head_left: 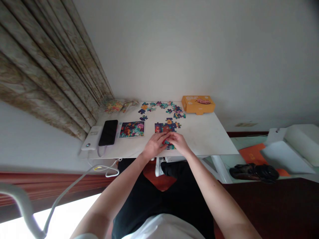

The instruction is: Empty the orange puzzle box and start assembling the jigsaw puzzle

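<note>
A partly joined jigsaw puzzle (165, 127) lies near the front edge of the white table, its lower part covered by my hands. My left hand (155, 144) rests on its left side, fingers stretched out across the pieces. From the right, my right hand (178, 142) meets it, fingertips bent together on a puzzle piece among red and teal ones; the fingers hide most of that piece. Loose puzzle pieces (163, 105) lie in an arc farther back. Left of the puzzle is a colourful reference picture card (132, 129).
A black phone (108, 132) lies on the left beside a white power bank (91, 137) with a cable. Plastic bags (117, 105) sit at the back left, an orange box (198, 104) at the back right. A lower shelf holds a dark shoe-like object (254, 172).
</note>
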The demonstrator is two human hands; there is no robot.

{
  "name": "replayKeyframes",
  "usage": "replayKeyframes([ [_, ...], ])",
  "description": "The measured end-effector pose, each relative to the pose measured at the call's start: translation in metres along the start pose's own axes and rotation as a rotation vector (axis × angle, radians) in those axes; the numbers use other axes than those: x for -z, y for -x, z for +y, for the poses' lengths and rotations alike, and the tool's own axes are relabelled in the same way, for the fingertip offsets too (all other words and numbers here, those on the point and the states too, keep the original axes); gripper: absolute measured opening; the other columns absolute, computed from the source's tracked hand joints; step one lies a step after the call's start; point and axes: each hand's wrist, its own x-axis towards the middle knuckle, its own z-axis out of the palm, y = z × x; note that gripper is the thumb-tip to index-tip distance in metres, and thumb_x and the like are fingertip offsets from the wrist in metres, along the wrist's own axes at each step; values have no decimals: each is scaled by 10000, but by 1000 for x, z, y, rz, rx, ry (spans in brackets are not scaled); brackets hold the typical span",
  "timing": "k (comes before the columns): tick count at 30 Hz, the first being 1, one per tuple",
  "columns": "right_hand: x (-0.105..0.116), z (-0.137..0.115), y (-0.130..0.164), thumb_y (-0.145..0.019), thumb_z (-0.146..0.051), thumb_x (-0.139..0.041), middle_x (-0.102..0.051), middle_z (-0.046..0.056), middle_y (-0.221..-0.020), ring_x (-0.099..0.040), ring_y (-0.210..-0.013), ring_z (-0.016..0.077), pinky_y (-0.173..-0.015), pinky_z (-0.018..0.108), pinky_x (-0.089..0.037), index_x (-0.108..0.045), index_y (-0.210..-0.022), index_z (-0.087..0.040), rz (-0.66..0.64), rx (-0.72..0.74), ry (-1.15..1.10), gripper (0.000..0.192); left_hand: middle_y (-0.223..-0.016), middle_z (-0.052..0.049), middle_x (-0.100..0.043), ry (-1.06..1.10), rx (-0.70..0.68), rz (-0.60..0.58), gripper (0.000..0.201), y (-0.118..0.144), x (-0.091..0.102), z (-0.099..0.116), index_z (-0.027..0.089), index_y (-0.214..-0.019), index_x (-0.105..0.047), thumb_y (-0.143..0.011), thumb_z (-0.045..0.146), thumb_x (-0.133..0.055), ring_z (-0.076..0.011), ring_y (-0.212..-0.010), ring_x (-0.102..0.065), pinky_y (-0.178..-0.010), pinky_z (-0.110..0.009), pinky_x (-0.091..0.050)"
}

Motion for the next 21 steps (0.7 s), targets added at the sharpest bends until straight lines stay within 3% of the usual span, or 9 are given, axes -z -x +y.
replayKeyframes([
  [11,-4,15,-7,-822,-402,-737,-775,33,-863,-728,-783,208,-735,337,-575,-703,-993,-219,-92,4,160,253,-1404,-116,-692,-221,53,-106,395,13,12,-7,252,-1362,-679,-1001,412,-650,-283,-1216,-688,-1028,-469,-497],
  [14,3,14,-9,-913,-412,-667,-783,61,-944,-724,-833,218,-782,356,-576,-732,-1060,-222,-27,98,388,249,-1368,-111,-714,-211,98,-115,389,15,16,-13,256,-1320,-712,-971,428,-691,-281,-1183,-705,-1038,-476,-483],
  [18,26,12,-14,-979,-350,-600,-772,117,-1072,-692,-1039,281,-959,433,-532,-759,-1065,-218,172,272,855,223,-1338,-98,-732,-191,157,-147,368,16,19,-25,263,-1274,-738,-944,426,-730,-285,-1192,-704,-1081,-507,-453],
  [21,38,19,-15,-994,-309,-575,-741,142,-1244,-651,-1186,317,-1028,482,-488,-762,-1129,-211,240,299,1065,251,-1342,-92,-730,-200,205,-185,319,16,18,-29,280,-1252,-752,-963,407,-711,-288,-1208,-696,-1104,-530,-437],
])
